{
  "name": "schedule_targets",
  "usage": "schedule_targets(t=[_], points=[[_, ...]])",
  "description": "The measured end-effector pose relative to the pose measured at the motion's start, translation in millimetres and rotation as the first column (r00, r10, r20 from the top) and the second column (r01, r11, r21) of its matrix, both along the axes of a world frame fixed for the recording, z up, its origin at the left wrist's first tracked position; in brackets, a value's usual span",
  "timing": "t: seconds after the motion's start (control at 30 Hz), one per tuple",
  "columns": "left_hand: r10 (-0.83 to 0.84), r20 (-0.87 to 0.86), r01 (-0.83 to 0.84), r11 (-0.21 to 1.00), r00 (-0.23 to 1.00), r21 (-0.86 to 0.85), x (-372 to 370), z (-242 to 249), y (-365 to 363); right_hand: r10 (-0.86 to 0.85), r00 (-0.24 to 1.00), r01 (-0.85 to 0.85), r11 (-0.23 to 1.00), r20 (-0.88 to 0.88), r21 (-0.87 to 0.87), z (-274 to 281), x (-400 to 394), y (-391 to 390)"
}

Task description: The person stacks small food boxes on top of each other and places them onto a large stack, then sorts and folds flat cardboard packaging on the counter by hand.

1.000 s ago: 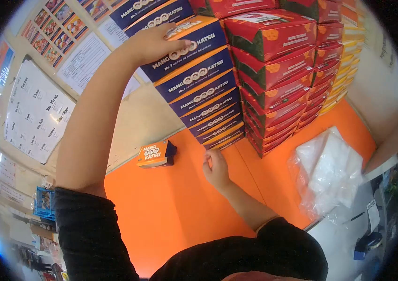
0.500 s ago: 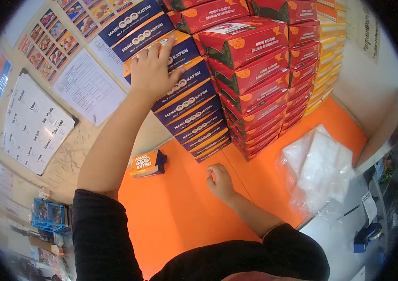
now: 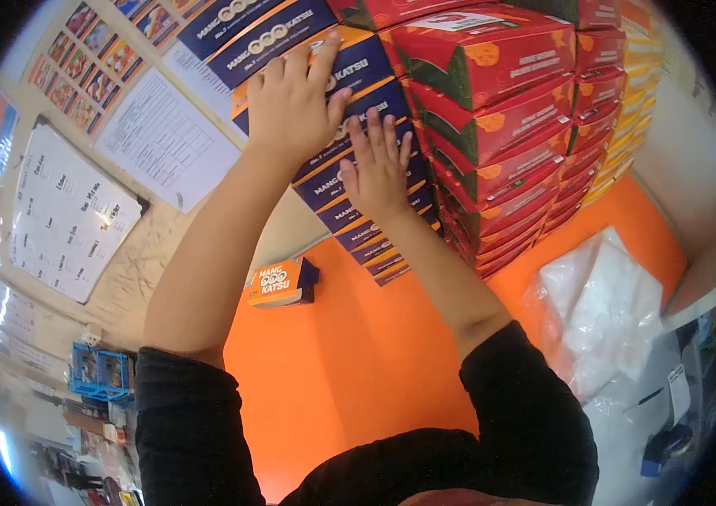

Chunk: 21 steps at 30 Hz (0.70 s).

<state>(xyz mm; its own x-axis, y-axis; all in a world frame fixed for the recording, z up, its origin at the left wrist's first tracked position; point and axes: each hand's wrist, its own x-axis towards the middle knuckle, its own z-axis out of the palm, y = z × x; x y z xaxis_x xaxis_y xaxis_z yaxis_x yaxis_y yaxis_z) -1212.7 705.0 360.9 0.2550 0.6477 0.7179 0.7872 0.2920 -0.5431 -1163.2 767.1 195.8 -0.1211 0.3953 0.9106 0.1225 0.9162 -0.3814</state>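
A tall stack of blue and orange food boxes (image 3: 348, 202) marked Mang Katsu rises at the back of the orange table. My left hand (image 3: 294, 105) lies against the front of an upper box, fingers stretched upward and apart. Lower on the same stack, my right hand (image 3: 381, 173) is laid with its fingers spread over the box fronts. Neither hand is closed around a box. A small orange and blue box (image 3: 278, 282), also marked Mang Katsu, stands apart on the table to the left of the stack.
Stacks of red boxes (image 3: 493, 126) stand right beside the blue ones, with yellow boxes (image 3: 627, 110) farther right. Clear plastic packs (image 3: 602, 304) lie at the right of the orange table (image 3: 358, 363). A whiteboard (image 3: 71, 215) and paper sheets (image 3: 164, 139) are on the left wall.
My right hand has risen from above the tabletop to the blue stack, its fingers now spread. My left hand stays on an upper box. The whole view has shifted slightly.
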Motion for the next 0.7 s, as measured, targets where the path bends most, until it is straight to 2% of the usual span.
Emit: schedule_targets(t=[0.33, 0.7], points=[[0.037, -0.087, -0.03, 0.996, 0.996, 0.086, 5, 3, -7, 0.033, 0.999, -0.034, 0.999, -0.011, -0.012, 0, 11, -8], [-0.016, -0.103, 0.028, 0.994, 0.995, 0.109, 21, 6, -30, 0.043, 0.998, -0.043, 0.999, 0.038, -0.004, -2, 12, -22]])
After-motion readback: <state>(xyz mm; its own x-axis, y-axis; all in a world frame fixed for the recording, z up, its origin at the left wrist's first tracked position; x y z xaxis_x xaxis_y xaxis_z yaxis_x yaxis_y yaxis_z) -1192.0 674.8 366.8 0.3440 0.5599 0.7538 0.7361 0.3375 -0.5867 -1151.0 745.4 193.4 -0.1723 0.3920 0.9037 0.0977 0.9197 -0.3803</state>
